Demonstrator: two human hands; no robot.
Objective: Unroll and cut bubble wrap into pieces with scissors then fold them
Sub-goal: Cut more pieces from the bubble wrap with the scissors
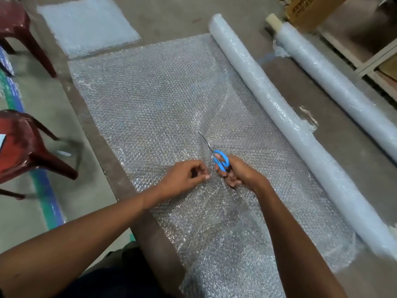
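Bubble wrap [150, 100] lies unrolled flat across the middle of the frame, running from the upper centre down to the lower edge, on a brown floor strip [103, 134]. At the far left stand two red chairs [25, 147], one in the upper left corner and one at mid left; just right of the upper chair, in the upper left of the frame, a pale folded piece [88, 24] sits apart from the sheet. In the lower centre the left hand [184, 176] pinches the wrap between curled fingers and thumb, right beside the cut line. Just to its right the right hand [236, 171] grips blue-handled scissors [214, 155], fingers through the loops, blades pointing up the frame into the sheet; whether the blades are apart I cannot tell. Further right the roll [279, 108] that the sheet comes from lies along the sheet's right edge, and a second roll [335, 87] on a cardboard core lies well apart at the upper right, near a carton [309, 9]. The wrap looks very light, limp and slick, so it will likely bunch and drift under the blades; the safest hold seems to be a pinch close to the cut, pulling the film taut, gently enough not to burst bubbles or tear it.
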